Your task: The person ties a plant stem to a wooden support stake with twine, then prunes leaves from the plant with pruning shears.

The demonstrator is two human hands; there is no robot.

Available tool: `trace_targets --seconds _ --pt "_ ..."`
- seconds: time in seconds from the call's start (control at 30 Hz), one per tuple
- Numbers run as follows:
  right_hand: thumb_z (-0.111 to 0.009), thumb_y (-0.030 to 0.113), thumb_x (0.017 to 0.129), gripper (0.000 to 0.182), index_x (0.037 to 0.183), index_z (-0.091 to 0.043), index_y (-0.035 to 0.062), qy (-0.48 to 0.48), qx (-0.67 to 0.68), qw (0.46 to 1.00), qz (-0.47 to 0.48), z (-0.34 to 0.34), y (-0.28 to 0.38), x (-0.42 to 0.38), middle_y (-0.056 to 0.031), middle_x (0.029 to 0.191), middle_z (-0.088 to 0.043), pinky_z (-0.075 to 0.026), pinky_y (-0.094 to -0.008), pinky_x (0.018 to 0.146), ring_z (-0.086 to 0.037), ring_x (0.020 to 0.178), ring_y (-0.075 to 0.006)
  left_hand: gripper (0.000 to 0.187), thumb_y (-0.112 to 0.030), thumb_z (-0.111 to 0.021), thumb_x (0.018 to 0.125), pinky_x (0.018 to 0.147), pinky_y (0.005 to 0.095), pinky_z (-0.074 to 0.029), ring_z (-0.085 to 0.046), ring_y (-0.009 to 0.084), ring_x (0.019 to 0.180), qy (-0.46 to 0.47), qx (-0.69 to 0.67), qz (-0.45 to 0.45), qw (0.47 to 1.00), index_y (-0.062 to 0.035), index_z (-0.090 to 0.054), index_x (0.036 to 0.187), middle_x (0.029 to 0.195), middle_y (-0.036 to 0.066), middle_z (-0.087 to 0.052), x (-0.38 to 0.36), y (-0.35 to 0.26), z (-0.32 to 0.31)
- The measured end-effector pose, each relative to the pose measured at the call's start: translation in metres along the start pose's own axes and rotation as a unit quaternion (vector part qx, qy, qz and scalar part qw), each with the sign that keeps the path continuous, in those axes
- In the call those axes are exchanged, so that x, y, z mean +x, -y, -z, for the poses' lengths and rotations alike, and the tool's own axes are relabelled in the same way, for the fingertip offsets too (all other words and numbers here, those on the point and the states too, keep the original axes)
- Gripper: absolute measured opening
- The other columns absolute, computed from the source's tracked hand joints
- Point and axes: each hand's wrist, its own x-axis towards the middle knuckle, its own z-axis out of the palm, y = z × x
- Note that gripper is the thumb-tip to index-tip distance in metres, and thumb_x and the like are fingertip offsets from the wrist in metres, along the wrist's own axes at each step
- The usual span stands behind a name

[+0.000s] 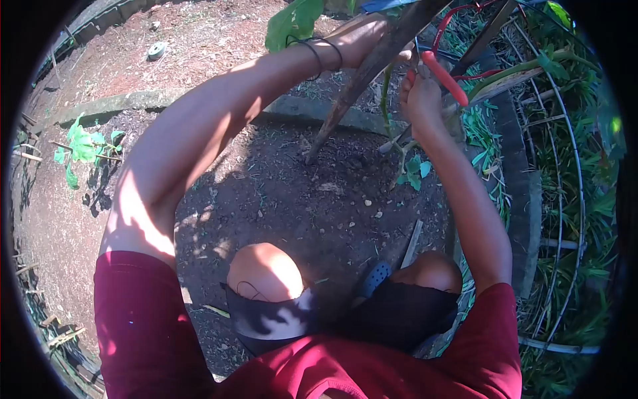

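Note:
My right hand (422,100) is closed around red-handled pliers (445,78), their metal jaws pointing up beside a wooden stake (359,83). One red handle sticks out to the right of my fist. My left arm reaches across from the left, with dark bands on the wrist, and my left hand (377,34) is mostly hidden behind the slanted stake. Its fingertips show near the pliers' jaws; what they hold is hidden. A green plant stem (386,100) rises just below both hands. Red cord (440,30) loops above the pliers.
Bare soil (312,199) lies below, crossed by a concrete edging (299,110). A leafy plant (83,143) grows at left, and a spool-like object (157,50) lies beyond. A pole lattice (561,166) with greenery borders the right. My knees and a blue clog (377,278) are below.

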Motion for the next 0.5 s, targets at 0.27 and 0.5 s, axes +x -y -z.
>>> trace_targets --seconds 0.27,0.5 --pt "-0.040 0.024 0.107 0.022 0.105 -0.056 0.0092 -0.032 0.091 0.992 -0.086 -0.006 -0.020 0.000 0.0035 0.079 -0.051 -0.039 -0.0240 0.062 -0.047 0.067 -0.0073 0.034 -0.024 -0.054 0.100 0.095 0.0419 -0.050 -0.058 0.0315 0.111 0.049 0.209 -0.060 0.975 -0.0204 -0.057 0.133 0.125 0.011 -0.056 -0.014 0.046 -0.003" --pt "-0.037 0.033 0.109 0.037 0.078 -0.043 0.0142 -0.045 0.047 0.997 -0.043 0.032 -0.058 -0.030 0.0084 0.065 -0.034 -0.020 -0.0244 0.051 -0.027 0.054 -0.0047 0.028 -0.029 -0.051 0.101 0.065 0.0359 -0.050 -0.062 0.0164 0.068 -0.028 -0.176 0.081 0.981 -0.0047 -0.064 0.105 0.083 0.006 -0.065 -0.030 0.013 0.016"
